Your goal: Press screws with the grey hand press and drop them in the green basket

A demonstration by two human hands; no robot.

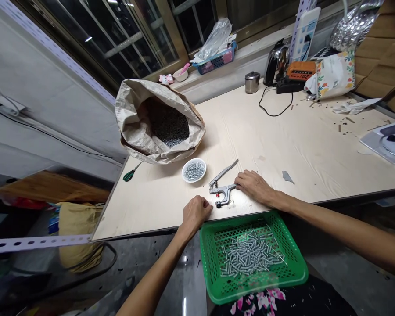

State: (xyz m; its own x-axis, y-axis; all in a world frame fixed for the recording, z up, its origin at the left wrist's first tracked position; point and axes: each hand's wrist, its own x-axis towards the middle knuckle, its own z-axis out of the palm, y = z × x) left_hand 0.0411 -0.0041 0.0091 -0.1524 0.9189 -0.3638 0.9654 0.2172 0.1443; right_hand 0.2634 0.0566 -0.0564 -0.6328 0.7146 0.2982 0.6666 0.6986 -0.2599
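My right hand (253, 188) is closed on one handle of grey snap-fastener pliers (224, 190), which lie on the table, their other handle angled up and away. A small red part shows near the pliers' jaws. Just left of the jaws, my left hand (195, 213) rests at the table edge with curled fingers pressed together; anything in them is hidden. Behind it stands a white bowl (194, 170) of small silvery metal pieces. Below the table edge, a green basket (208, 263) sits at my lap, holding many screw-like metal pieces.
A large open sack (131, 131) of dark metal pieces stands at the back left, with green-handled scissors (129, 175) beside it. A grey scrap (287, 177) lies right of my right hand. Farther back are a metal canister (252, 82), a kettle (276, 63) and a cable (276, 115).
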